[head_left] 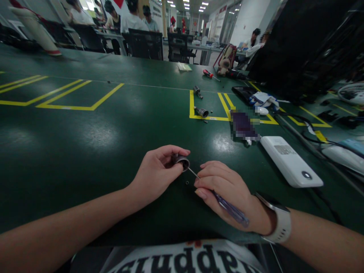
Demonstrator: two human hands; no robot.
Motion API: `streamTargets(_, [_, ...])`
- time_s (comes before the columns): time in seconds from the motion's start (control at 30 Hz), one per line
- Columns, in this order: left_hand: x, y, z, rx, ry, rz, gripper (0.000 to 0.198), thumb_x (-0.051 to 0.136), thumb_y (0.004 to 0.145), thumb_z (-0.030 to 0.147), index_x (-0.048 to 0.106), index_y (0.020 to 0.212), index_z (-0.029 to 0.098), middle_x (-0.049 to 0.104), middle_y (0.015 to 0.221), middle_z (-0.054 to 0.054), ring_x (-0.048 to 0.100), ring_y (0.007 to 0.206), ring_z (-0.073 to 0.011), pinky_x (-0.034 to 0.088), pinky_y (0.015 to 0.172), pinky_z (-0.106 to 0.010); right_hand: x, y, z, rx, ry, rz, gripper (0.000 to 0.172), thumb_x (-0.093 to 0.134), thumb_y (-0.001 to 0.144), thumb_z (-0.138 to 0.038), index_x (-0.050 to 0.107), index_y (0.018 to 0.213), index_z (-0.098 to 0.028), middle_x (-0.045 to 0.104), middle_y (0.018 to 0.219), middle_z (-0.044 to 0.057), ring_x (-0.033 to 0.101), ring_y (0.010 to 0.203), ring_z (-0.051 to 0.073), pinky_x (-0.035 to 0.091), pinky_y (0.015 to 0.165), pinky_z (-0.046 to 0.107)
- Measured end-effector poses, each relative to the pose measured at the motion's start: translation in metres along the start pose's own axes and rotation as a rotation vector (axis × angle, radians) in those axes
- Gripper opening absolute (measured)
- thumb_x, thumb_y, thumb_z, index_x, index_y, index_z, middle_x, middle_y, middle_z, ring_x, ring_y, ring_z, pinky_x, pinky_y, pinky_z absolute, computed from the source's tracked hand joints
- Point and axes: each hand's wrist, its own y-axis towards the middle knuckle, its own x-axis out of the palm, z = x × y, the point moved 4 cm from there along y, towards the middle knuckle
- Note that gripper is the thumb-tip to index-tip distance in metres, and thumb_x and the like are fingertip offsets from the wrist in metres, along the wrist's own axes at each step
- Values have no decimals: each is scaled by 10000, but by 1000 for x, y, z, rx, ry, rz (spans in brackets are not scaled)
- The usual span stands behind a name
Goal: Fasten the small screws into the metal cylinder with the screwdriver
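"While the lower edge of the frame shows a printed shirt (182, 261), what is the right hand (227, 185) doing?"

"Grasping a clear-handled screwdriver (231, 210), right of centre, below the middle. A pale-strapped watch (280, 225) circles that wrist."

"And the left hand (157, 170)?"

"It pinches a metal cup (182, 159) near the frame's centre, mouth facing right. The screwdriver's shaft runs to that mouth; how deep its tip sits, I can't tell."

"Anything close by?"

"A tiny ring (187, 182) lies on the green bench (71, 170) just below the cup, and a white power bank (292, 163) at the right."

"Farther off?"

"Two metal parts (202, 112) lie by yellow tape (199, 117), above and right of centre. Beyond them is a red-handled screwdriver (207, 73), then, at the upper left, people (133, 19) seated on black chairs (145, 45)."
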Motion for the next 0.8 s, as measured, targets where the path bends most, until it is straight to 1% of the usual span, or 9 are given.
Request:
streamTargets(0.3, [2,0,-2,4,-29,-14,224,649,665,171,660,888,166,716,969,-44,669,857,-179,523,824,-336,3,0,-3,-6,-124,-12,65,518,860,-125,579,858,-150,669,776,68,624,765,178,534,752,352])
streamTargets(0.4, [2,0,-2,21,-27,-23,193,638,677,163,659,869,165,713,979,-44,669,843,-173,524,818,-333,1,1,-4,3,-82,-14,69,522,855,-117,585,864,-142,673,773,76,622,774,182,534,759,356])
streamTargets(0.47, [1,1,-2,25,-25,-21,171,628,693,166,658,861,164,709,990,-47,667,841,-171,523,821,-334,-3,0,-3,45,25,20,89,511,858,-123,593,875,-154,675,782,67,623,785,178,525,803,372])
streamTargets(0.5, [-1,2,-2,22,-23,-17,170,627,700,171,657,867,164,707,990,-50,666,845,-171,521,821,-334,-5,0,0,99,106,50,105,498,865,-135,599,865,-164,674,779,58,624,780,172,515,833,383])
streamTargets(0.57, [-4,4,-2,10,-34,-3,188,636,702,178,649,889,162,703,991,-54,663,858,-176,520,819,-335,-7,-2,12,291,309,113,174,469,892,-190,612,793,-180,660,731,30,623,727,152,501,865,386])
streamTargets(0.63, [-8,7,-1,-8,-64,19,233,662,687,173,630,917,160,694,1008,-58,659,880,-182,515,831,-344,-2,-7,26,530,528,131,272,460,911,-274,608,703,-180,628,639,3,604,633,131,515,812,352])
streamTargets(0.7, [-12,9,-1,-25,-107,34,291,685,668,161,614,950,159,685,1025,-59,652,907,-184,501,867,-355,7,-12,37,716,703,100,330,480,903,-352,597,652,-175,591,565,-14,573,562,117,522,705,303])
streamTargets(0.73, [-13,10,-1,-39,-126,38,318,693,661,157,609,968,159,684,1021,-58,648,919,-185,490,888,-359,10,-14,40,769,758,85,338,497,891,-378,594,642,-172,581,546,-18,561,546,113,514,657,283])
streamTargets(0.8, [-15,11,-2,-72,-151,39,355,709,649,154,605,989,157,692,972,-52,646,921,-186,475,912,-359,15,-16,44,814,805,70,341,523,872,-403,595,634,-169,576,539,-18,553,543,110,494,604,260])
